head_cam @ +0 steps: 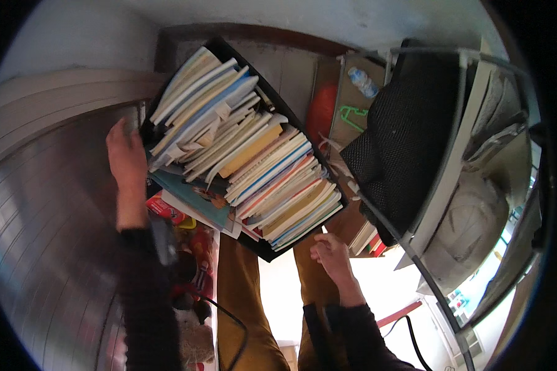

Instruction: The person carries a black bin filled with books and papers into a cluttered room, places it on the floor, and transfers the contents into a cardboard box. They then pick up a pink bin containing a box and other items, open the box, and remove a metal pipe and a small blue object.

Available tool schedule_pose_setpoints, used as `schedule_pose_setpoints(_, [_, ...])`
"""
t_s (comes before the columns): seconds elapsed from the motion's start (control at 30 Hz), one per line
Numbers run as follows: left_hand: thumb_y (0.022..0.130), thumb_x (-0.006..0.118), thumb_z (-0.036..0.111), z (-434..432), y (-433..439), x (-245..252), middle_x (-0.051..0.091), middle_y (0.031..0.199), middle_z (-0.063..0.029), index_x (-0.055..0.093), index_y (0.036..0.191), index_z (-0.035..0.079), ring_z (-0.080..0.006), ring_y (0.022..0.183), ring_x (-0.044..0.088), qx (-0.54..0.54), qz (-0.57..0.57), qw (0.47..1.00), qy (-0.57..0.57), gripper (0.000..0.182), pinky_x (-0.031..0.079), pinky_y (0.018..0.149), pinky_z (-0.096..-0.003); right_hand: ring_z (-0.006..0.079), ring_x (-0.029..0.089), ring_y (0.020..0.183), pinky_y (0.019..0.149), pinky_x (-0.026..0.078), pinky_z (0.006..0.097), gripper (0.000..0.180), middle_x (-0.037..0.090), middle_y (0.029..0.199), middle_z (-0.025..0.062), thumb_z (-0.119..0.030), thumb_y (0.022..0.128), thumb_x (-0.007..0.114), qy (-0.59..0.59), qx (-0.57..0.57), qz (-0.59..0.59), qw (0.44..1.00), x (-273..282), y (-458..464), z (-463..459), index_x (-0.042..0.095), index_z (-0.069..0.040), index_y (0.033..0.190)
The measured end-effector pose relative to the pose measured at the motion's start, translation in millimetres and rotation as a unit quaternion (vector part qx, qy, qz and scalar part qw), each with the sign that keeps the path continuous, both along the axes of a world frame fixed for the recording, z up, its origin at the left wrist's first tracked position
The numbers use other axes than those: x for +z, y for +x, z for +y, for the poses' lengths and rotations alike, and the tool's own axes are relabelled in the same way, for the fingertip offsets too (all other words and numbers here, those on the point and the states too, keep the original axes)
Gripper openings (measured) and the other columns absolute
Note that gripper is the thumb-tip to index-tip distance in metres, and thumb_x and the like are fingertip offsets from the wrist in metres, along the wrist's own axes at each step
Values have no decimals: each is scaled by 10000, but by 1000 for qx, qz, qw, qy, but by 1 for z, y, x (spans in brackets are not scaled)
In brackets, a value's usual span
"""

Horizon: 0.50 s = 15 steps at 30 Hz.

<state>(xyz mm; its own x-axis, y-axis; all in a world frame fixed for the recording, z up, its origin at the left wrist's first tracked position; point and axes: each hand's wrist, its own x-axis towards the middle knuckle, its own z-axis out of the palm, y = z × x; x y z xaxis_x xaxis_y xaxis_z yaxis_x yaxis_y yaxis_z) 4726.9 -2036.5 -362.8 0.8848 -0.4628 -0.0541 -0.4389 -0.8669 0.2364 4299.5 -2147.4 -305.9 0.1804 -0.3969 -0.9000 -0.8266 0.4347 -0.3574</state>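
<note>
A black box (271,256) lies at an angle before me, packed with several rows of books and booklets (278,171) standing on edge. My left hand (127,155) is beside the box's left corner, fingers extended and thumb apart; whether it touches the wall is unclear. Close to the near right corner is my right hand (330,254), its fingers curled. A small white tip (324,229) shows just above those fingers, and I cannot tell whether they hold anything. A teal-covered book (199,199) lies flat against the box's near left side.
On the right stands a metal-framed rack (417,259) with black mesh fabric (399,125) and a pale cap (469,227). Behind it are a plastic bottle (363,82), a green hanger (352,116) and a red bag (322,111). A panelled surface (55,222) borders the left.
</note>
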Motion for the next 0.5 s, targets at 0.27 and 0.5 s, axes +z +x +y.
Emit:
schedule_pose_setpoints(0.27, [951,421,135,16,-172,50,487,1165,-122,403,1244,-31,-197,1032,486,271,103,885,-363,338,375,907,-290,221,603,889,784,457,315,255,615,988,133,-159,886,518,-369,93,-173,908,-37,181,-88,552,-23,1099])
schedule_pose_setpoints(0.5, [961,394,199,64,-256,10,421,1267,-164,349,1293,-25,-241,1144,429,363,211,849,-319,403,326,982,-347,399,582,905,773,474,459,221,621,971,205,-114,832,524,-472,318,-20,822,-150,203,-188,626,-43,1015])
